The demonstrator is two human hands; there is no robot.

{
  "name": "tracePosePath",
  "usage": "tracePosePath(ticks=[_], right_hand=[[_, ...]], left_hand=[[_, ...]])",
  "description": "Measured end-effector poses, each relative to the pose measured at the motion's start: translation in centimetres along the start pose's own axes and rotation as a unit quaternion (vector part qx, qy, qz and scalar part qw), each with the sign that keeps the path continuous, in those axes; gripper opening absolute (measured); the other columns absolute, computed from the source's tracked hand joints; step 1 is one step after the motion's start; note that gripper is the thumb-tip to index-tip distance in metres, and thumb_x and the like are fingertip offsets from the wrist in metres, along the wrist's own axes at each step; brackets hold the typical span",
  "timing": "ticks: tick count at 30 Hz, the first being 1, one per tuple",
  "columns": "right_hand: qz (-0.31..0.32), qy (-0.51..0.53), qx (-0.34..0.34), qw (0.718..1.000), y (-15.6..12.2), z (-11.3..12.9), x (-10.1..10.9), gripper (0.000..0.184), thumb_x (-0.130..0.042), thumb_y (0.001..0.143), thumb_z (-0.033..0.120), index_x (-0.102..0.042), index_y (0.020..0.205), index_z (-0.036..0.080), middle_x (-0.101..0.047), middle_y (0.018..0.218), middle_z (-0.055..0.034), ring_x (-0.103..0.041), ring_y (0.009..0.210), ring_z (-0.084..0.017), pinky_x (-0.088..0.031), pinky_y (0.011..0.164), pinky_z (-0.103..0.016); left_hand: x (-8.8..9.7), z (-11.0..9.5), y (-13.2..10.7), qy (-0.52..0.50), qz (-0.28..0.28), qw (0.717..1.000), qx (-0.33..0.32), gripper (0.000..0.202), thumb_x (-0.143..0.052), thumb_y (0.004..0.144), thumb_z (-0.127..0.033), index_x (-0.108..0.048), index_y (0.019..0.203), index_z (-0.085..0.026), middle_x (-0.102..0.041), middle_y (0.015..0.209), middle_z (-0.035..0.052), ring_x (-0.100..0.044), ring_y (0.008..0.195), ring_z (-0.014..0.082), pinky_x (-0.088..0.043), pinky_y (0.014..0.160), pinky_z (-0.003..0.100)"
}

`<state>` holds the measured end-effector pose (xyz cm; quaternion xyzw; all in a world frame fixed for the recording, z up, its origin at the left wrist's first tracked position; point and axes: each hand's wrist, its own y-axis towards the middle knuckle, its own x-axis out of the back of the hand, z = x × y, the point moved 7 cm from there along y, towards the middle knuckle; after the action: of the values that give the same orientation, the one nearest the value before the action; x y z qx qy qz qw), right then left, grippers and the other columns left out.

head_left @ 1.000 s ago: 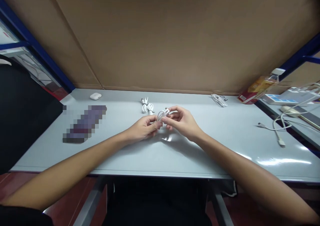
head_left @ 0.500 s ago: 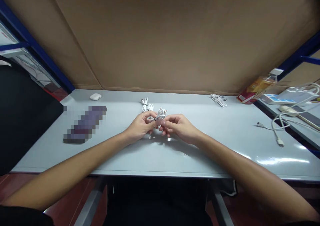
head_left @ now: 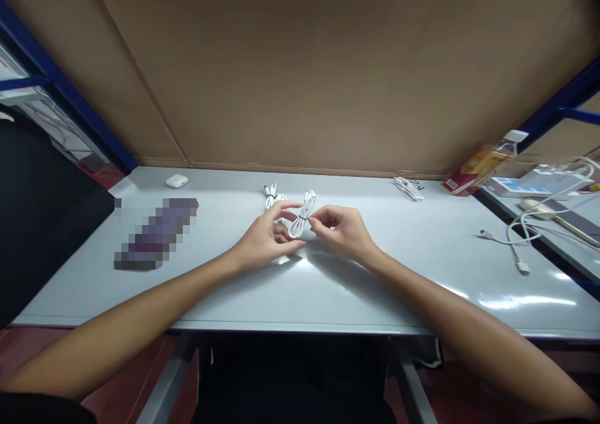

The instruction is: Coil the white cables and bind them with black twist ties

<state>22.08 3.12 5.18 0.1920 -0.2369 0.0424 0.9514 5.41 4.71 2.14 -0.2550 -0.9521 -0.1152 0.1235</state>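
Observation:
Both of my hands meet over the middle of the grey table (head_left: 328, 286). My left hand (head_left: 265, 239) and my right hand (head_left: 344, 230) pinch a small coiled white cable (head_left: 300, 217), bound round its middle, and hold it just above the tabletop. The fingers of both hands are closed on the coil. A second bundled white cable (head_left: 273, 199) lies on the table just behind my left hand.
A white earbud case (head_left: 177, 181) sits at the back left beside a blurred dark object (head_left: 154, 233). Another white cable bundle (head_left: 409, 187) lies at the back right. A loose white cable (head_left: 513, 249) and a bottle (head_left: 485, 161) are at the right. Cardboard stands behind.
The coil has been turned and raised a little between my fingers, so that it now stands lengthwise. My hands have stayed in about the same place.

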Motion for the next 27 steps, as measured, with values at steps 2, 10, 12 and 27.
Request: tracePosePath(ticks=[2,10,12,27], right_hand=[[-0.001,-0.018,0.016,1.000,0.0,0.2,0.1,0.015,-0.063,0.087,0.022,-0.072,0.077,0.018,-0.074,0.073,-0.0018,-0.064,0.065,-0.015,-0.045,0.061,-0.026],[0.028,-0.071,0.143,0.987,-0.6,1.8,-0.4,0.015,-0.061,0.089,0.016,-0.071,0.078,0.018,-0.069,0.070,-0.0002,-0.059,0.061,-0.012,-0.045,0.060,-0.025],[0.042,-0.076,0.204,0.975,-1.2,2.7,-1.2,0.015,-0.060,0.089,0.013,-0.070,0.078,0.018,-0.067,0.069,0.0001,-0.057,0.059,-0.011,-0.044,0.059,-0.024],[0.006,-0.036,0.140,0.989,-1.0,2.8,-0.1,0.014,-0.063,0.090,0.020,-0.070,0.078,0.019,-0.071,0.072,-0.0002,-0.060,0.062,-0.012,-0.045,0.059,-0.024]], left_hand=[[0.2,-0.6,-0.1,0.041,-0.003,0.998,-0.046,0.067,-0.082,0.082,-0.031,-0.050,0.142,-0.029,-0.062,0.119,0.0068,-0.066,0.072,0.0099,-0.060,0.071,0.029],[1.1,-4.1,-0.5,0.200,-0.024,0.960,-0.196,0.025,-0.065,0.098,-0.039,-0.075,0.107,-0.018,-0.071,0.084,0.0021,-0.062,0.070,0.0131,-0.050,0.071,0.027],[1.4,-4.2,-0.4,0.188,-0.035,0.968,-0.164,0.036,-0.056,0.101,-0.044,-0.072,0.084,-0.016,-0.068,0.073,0.0016,-0.056,0.062,0.0122,-0.045,0.063,0.026],[-1.5,1.1,-0.1,-0.016,0.112,0.989,0.098,0.056,-0.037,0.103,-0.058,-0.052,0.066,-0.019,-0.056,0.051,-0.0005,-0.045,0.042,0.0103,-0.037,0.047,0.024]])
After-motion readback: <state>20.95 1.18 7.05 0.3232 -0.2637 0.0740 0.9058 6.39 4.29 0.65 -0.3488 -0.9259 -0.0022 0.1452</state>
